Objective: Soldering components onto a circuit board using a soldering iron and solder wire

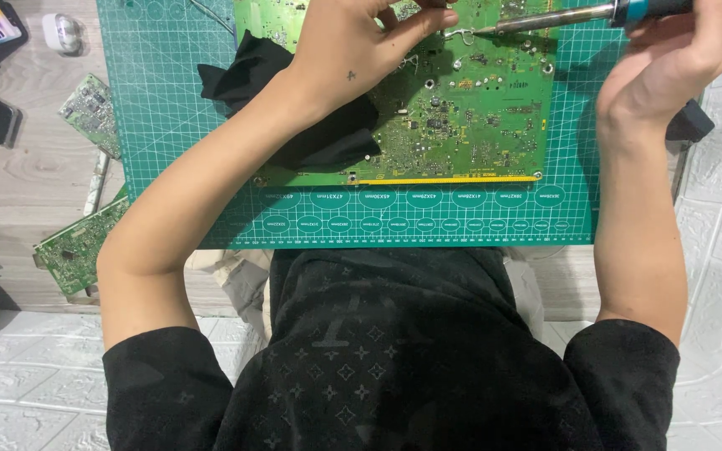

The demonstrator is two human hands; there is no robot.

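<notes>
my left hand (346, 52) sits on the big green printed circuit board (461, 117), fingers pinched on a thin silver solder wire (459, 34) at abt 12 o'clock of the board. my right hand (670, 67) is wrapped round a soldering iron w/ teal-and-black handle and metal shaft (561, 17), tip touching the wire end. board lies on the green gridded cutting mat (169, 100). a black cloth (327, 134) lies under my left wrist, at 9 o'clock of the board. two smaller green circuit boards (77, 242) lie off the mat at 8 o'clock.
</notes>
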